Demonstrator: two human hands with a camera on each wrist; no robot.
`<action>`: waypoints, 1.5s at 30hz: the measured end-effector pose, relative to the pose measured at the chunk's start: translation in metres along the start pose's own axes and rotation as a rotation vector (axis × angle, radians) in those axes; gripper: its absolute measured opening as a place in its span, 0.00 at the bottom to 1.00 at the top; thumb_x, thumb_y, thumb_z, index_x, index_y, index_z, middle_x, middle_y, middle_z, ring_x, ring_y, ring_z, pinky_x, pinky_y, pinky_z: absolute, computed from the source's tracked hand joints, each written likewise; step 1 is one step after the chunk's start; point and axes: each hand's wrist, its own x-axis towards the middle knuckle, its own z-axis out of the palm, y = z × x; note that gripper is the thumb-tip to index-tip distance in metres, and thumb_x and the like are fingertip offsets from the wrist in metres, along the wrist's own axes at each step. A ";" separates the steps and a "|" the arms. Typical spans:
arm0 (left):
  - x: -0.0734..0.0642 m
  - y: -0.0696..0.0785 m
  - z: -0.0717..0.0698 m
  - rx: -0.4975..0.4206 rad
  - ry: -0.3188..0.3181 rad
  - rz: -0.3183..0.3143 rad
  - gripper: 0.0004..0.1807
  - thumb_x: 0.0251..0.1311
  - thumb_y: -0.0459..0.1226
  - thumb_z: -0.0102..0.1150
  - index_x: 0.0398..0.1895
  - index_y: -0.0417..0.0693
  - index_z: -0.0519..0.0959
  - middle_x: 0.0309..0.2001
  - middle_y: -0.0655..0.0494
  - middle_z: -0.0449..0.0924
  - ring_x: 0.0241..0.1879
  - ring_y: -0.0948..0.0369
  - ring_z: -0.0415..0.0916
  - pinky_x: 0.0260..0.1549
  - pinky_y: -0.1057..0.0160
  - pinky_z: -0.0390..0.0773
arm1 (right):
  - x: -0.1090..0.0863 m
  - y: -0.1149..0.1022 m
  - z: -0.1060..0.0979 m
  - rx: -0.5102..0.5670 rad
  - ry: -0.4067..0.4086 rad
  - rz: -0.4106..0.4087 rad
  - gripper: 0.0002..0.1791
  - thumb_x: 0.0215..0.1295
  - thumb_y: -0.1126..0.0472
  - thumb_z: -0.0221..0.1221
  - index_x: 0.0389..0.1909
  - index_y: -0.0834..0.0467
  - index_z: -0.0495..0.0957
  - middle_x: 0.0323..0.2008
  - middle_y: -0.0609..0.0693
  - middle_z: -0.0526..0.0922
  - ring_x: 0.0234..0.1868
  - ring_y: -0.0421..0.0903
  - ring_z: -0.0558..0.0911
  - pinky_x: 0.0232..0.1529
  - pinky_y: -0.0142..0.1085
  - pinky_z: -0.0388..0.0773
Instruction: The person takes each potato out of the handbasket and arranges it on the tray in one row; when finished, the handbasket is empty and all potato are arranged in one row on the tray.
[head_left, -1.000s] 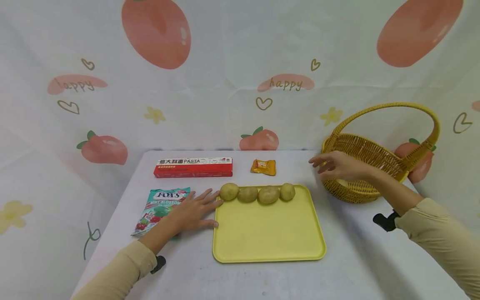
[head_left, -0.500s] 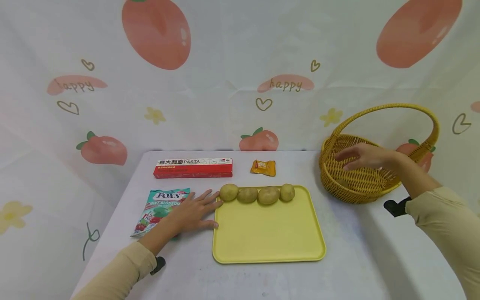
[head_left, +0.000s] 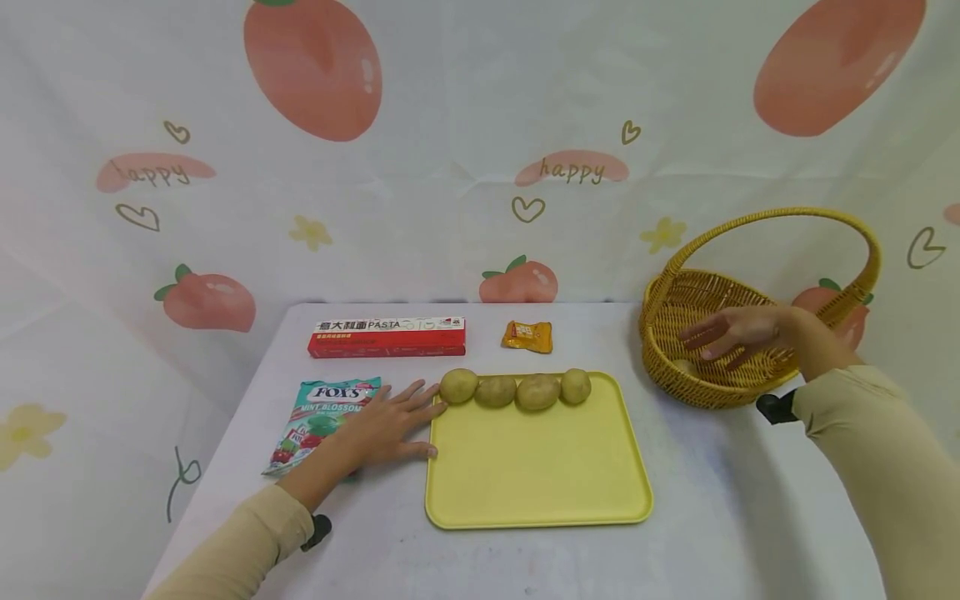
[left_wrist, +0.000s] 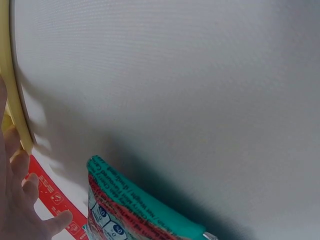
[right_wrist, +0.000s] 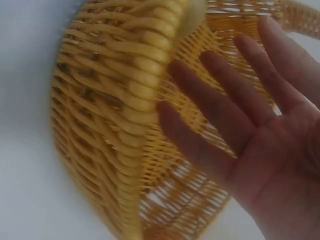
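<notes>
My right hand (head_left: 742,333) is over the opening of a wicker basket (head_left: 705,398), fingers spread and holding nothing. In the right wrist view the fingers (right_wrist: 215,90) reach across the basket's woven rim (right_wrist: 145,95). A potato (head_left: 684,367) sits inside at the basket's near left. My left hand (head_left: 390,429) lies flat with fingers spread, its fingertips at the left edge of a yellow tray (head_left: 540,467). Several potatoes (head_left: 537,392) stand in a row along the tray's far edge. Under the left wrist and hand, partly covered, is a green candy bag (head_left: 322,417).
A red and white pasta box (head_left: 386,337) lies at the back left of the white table (head_left: 480,567). A small orange packet (head_left: 527,336) lies behind the tray. The basket's tall handle (head_left: 787,212) arches above its opening. A printed cloth (head_left: 420,108) hangs behind.
My right hand has moved right, from the basket's left rim to above its inside, then dipped slightly lower. My left hand, the tray and the potatoes have stayed put.
</notes>
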 end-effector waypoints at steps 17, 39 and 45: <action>0.001 -0.001 0.004 -0.002 -0.002 -0.006 0.43 0.61 0.69 0.48 0.76 0.61 0.62 0.79 0.56 0.51 0.78 0.49 0.43 0.68 0.31 0.50 | 0.019 -0.002 0.010 0.091 -0.065 0.152 0.34 0.68 0.65 0.60 0.73 0.63 0.61 0.39 0.50 0.76 0.38 0.44 0.76 0.45 0.41 0.78; 0.001 -0.001 0.003 0.002 -0.001 -0.001 0.44 0.61 0.70 0.48 0.76 0.62 0.62 0.79 0.56 0.50 0.78 0.50 0.42 0.68 0.31 0.50 | 0.011 -0.006 0.010 -0.003 0.003 -0.067 0.31 0.68 0.69 0.60 0.68 0.75 0.62 0.40 0.56 0.82 0.42 0.52 0.86 0.46 0.44 0.84; 0.001 -0.001 0.002 -0.001 -0.004 -0.004 0.44 0.60 0.70 0.48 0.76 0.62 0.62 0.79 0.56 0.51 0.78 0.49 0.43 0.67 0.31 0.51 | -0.003 -0.013 0.003 -0.057 0.015 -0.197 0.28 0.71 0.68 0.57 0.69 0.73 0.63 0.49 0.60 0.82 0.48 0.52 0.85 0.51 0.45 0.82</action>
